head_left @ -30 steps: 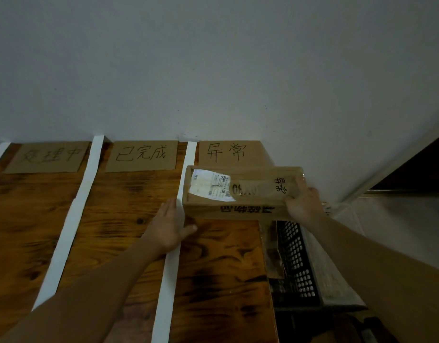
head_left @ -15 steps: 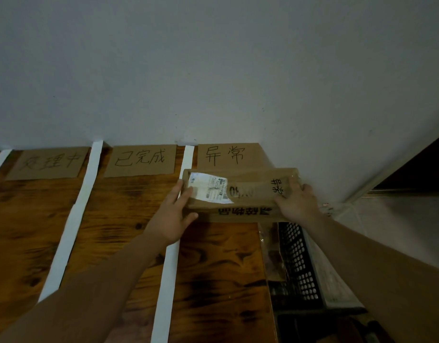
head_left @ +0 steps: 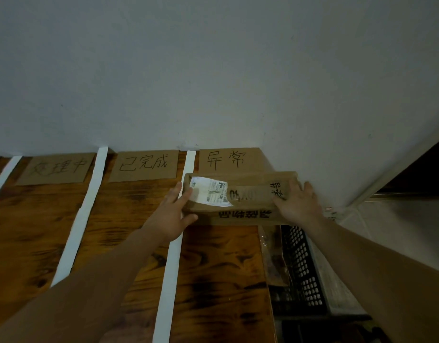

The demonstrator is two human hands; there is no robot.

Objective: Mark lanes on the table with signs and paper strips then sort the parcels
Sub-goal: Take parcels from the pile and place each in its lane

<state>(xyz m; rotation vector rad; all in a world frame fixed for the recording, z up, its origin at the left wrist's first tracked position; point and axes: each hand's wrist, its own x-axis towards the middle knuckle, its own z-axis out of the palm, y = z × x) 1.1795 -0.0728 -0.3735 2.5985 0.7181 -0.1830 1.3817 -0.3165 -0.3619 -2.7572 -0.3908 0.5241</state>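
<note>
A long brown cardboard parcel (head_left: 250,194) with a white shipping label (head_left: 208,191) and handwritten characters on top lies across the rightmost lane, just in front of the right cardboard sign (head_left: 226,159). My left hand (head_left: 171,216) grips its left end, fingers over the top corner and thumb on the front face. My right hand (head_left: 297,204) holds the right end with its fingers spread over the top. Two more signs, the middle sign (head_left: 144,165) and the left sign (head_left: 57,168), lie against the wall. White paper strips (head_left: 171,268) (head_left: 82,214) divide the lanes.
The dark wooden table (head_left: 221,268) ends at a grey wall behind the signs. A third strip (head_left: 4,174) lies at the far left. Right of the table's edge stands a black perforated crate (head_left: 300,268) with brown packaging beside it.
The parcel has moved a little toward the wall. My left hand went from lying flat against the parcel's left end to gripping over its top corner. My right hand stayed on the right end.
</note>
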